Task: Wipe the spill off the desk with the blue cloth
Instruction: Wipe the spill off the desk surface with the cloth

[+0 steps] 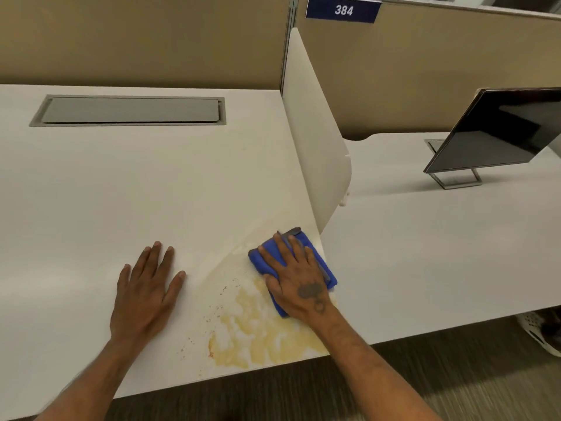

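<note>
Right hand (299, 279): pressed flat, fingers spread, on the folded blue cloth (329, 276); nothing gripped.
Cloth: at the white desk's (121, 183) right edge.
Left hand (145, 296): flat, empty.
Progress: yellow-orange spill (258, 335) largely unwiped near the front-right corner.

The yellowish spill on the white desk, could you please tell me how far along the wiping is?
Barely started. Done: the folded blue cloth is on the white desk, at the far edge of the yellowish spill. In hand: the right hand presses flat on the cloth; the left hand rests flat on the desk. Left: most of the patch and the small specks near the front edge.
</note>
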Available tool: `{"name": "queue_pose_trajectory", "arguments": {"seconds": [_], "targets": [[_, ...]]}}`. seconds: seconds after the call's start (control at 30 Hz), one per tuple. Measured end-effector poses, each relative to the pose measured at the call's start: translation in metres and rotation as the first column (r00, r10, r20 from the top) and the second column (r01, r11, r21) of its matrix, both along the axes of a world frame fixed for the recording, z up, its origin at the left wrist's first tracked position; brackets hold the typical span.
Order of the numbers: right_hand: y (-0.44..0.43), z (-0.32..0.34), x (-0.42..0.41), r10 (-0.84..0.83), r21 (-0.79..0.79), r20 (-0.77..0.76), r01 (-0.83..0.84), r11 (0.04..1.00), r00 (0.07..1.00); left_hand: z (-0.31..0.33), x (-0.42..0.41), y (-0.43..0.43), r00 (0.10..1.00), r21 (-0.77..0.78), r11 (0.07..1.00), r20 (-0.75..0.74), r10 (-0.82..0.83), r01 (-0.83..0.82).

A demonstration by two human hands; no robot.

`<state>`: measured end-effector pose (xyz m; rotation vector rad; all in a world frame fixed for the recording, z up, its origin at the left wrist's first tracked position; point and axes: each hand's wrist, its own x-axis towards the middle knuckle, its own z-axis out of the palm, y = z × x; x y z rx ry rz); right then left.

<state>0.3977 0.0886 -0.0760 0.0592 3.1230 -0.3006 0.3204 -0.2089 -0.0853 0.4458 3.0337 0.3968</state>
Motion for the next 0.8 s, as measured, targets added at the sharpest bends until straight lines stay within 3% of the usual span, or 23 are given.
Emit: {"name": "queue_pose_trajectory", "arguments": {"seconds": [0.2, 0.27, 0.4, 0.47, 0.57, 0.63, 0.8], "targets": [[-0.010, -0.001, -0.044, -0.319, -0.010, -0.032, 0.319, 0.948, 0.947, 0.002, 0.001, 0.000, 1.000, 0.001, 1.000, 0.012, 0.001, -0.001], [-0.028, 0.000, -0.052, -0.236, -0.025, -0.049, 0.235, 0.972, 0.971, 0.002, 0.000, 0.000, 1.000, 0.008, 1.000, 0.010, 0.001, -0.001], [-0.028, -0.001, -0.016, 0.100, -0.024, -0.007, -0.100, 0.995, 0.995, 0.002, 0.001, -0.002, 1.000, 0.031, 1.000, 0.021, 0.000, -0.001], [-0.013, -0.001, -0.007, 0.095, -0.019, -0.021, -0.095, 0.995, 0.995, 0.003, 0.001, -0.002, 1.000, 0.032, 0.999, 0.020, 0.005, -0.006], [-0.010, -0.004, -0.024, -0.167, -0.010, -0.014, 0.167, 0.986, 0.986, 0.002, 0.001, -0.001, 1.000, 0.013, 1.000, 0.014, 0.004, -0.004], [-0.030, -0.004, -0.034, -0.224, -0.016, -0.012, 0.224, 0.974, 0.974, 0.001, 0.001, 0.000, 1.000, 0.012, 1.000, 0.013, 0.007, -0.007], [-0.039, 0.000, -0.005, 0.127, 0.005, 0.027, -0.128, 0.992, 0.991, 0.001, 0.000, -0.001, 1.000, 0.026, 1.000, 0.006, 0.003, -0.003]]}}
